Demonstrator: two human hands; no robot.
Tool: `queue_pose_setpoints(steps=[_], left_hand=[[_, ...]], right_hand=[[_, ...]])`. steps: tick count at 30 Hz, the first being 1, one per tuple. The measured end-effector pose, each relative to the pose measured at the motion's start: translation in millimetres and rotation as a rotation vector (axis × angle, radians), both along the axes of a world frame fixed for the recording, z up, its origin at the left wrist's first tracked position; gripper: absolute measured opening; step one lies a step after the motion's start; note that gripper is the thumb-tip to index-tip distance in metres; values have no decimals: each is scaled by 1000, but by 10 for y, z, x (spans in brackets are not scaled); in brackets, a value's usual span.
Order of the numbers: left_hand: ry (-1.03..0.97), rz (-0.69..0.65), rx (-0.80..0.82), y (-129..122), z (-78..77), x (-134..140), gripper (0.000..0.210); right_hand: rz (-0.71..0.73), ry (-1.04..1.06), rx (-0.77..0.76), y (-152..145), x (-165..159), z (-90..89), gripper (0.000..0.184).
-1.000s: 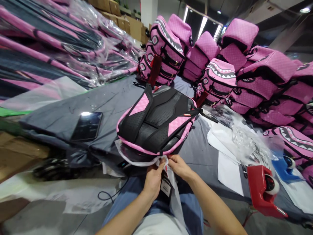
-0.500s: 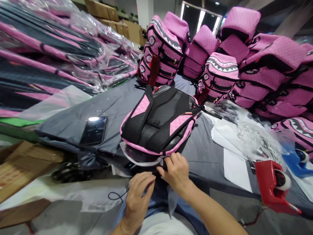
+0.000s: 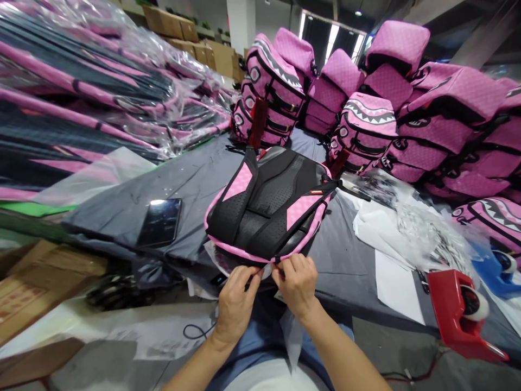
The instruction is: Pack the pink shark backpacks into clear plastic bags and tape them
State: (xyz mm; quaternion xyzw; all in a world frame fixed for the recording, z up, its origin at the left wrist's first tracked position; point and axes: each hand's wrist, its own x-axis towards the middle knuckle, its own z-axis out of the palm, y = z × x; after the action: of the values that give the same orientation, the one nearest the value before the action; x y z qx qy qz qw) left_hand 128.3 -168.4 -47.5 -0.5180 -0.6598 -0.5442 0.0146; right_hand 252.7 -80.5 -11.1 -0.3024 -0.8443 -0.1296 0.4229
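A pink-and-black backpack (image 3: 271,201) lies with its padded back panel and shoulder straps facing up. Along its near edge runs a pink piped seam, and below this a whitish strip (image 3: 266,271) shows between my fingers. My left hand (image 3: 236,304) is closed in a pinch at one side of the strip, just under the bag's edge. Opposite it, my right hand (image 3: 297,282) pinches too, its fingers close against the pink seam. The fingertips partly hide what they grip.
The grey cloth-covered table (image 3: 342,271) carries a phone (image 3: 159,221), white papers (image 3: 396,285) and a red tape dispenser (image 3: 451,315). Pink backpacks (image 3: 366,130) are stacked behind. Plastic-wrapped bags (image 3: 81,98) are piled at left, above a cardboard box (image 3: 52,282).
My left hand has moved up to the near edge of the backpack, and its fingers have closed beside my right hand. The right hand stays nearly in place. The view has shifted slightly.
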Motion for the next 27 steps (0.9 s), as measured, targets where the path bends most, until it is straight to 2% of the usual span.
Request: queue_pose_setpoints(steps=[2,4,6,9,11,13,16,19,21,23,25,27], left_hand=[[-60,3,-59,8,43,2,21],[-98,11,-109,29,84,-2,22],[-105,20,-142,49,112,-9,22],[-39,58,-92,20,106,-5,17],[84,119,30,-49,58,15,7],[289,143,127,-132,-23,37,13],[571,111,127,-185,-148,30,27],[667,97,129,-115,-156,-39,22],[672,45,80,-48,-76,-73,17],[656,-56,-31,-18,25,-35,20],[645,-157,-103,-43,81,110,24],[644,-217,-90,-115,58,341,24]], right_hand=[[26,15,24,-52,52,20,27],[127,-57,56,-113,120,25,12],[221,-175,82,-148,163,-1,15],[230,-252,141,-116,146,-79,19],[231,-237,191,-59,102,-127,17],[252,-222,221,-4,62,-162,14],[297,-259,234,58,29,-197,13],[334,-328,230,113,22,-194,13],[355,-359,217,135,47,-145,14],[371,-365,191,119,139,-64,17],[384,-364,161,45,334,4,21],[389,-358,135,-77,626,3,23]])
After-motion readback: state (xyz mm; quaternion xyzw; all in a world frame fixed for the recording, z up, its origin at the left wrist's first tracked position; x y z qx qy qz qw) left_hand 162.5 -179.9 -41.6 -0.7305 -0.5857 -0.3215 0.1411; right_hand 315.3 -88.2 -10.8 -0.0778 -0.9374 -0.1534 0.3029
